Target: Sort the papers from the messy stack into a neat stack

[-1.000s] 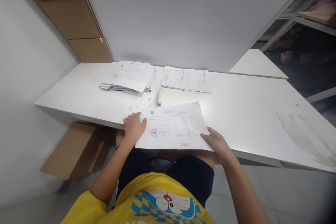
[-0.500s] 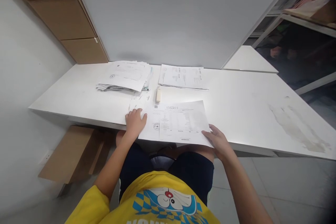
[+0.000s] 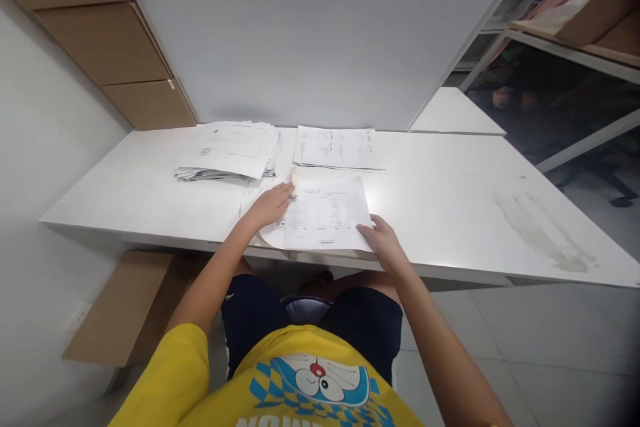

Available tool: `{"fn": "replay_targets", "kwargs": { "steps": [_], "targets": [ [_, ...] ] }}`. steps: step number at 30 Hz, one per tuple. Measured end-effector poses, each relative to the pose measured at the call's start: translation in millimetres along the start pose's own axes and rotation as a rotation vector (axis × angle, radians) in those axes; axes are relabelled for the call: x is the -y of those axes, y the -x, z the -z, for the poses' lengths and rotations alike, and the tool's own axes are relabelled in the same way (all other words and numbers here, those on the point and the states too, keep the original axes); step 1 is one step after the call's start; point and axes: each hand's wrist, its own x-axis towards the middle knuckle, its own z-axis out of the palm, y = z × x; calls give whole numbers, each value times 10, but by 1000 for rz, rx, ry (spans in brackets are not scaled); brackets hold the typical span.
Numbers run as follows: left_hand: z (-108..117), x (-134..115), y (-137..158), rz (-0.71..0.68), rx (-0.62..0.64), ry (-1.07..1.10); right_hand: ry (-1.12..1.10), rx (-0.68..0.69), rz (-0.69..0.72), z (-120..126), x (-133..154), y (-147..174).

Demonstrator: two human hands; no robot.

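My right hand (image 3: 384,240) pinches the lower right edge of a printed sheet of paper (image 3: 325,217) near the table's front. That sheet overlaps another sheet with a round star stamp (image 3: 281,224), whose front edge curls at the table edge. My left hand (image 3: 273,205) stretches over the left side of the papers, fingers extended. Its fingertips touch a small cream oblong object (image 3: 295,183), possibly a stapler, lying at the top of the sheets. The fingers partly cover this object, and I cannot make out a firm grip.
A thick, uneven paper stack (image 3: 230,150) lies at the back left of the white table (image 3: 440,200). A thinner paper stack (image 3: 337,147) lies beside it, against the grey panel (image 3: 310,33). Cardboard boxes (image 3: 150,103) stand at the left. A shelf rack (image 3: 575,40) is at the right.
My left hand has moved forward and right from the lower sheet to the cream object. The held sheet has slid forward with my right hand. The camera view has shifted slightly.
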Motion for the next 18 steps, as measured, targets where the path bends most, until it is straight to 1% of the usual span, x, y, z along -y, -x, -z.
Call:
{"fn": "replay_targets", "kwargs": {
  "steps": [3,7,13,18],
  "targets": [
    [48,19,-14,-13,59,-47,11,-15,-2,-111,27,-65],
    [105,44,-37,-27,98,-89,6,-39,2,-188,-18,-124],
    [126,20,-114,-50,101,-124,-19,-64,-20,-195,-59,-70],
    [77,-24,-73,11,123,-136,-1,-97,-15,-207,-74,-16]
  ]
}}
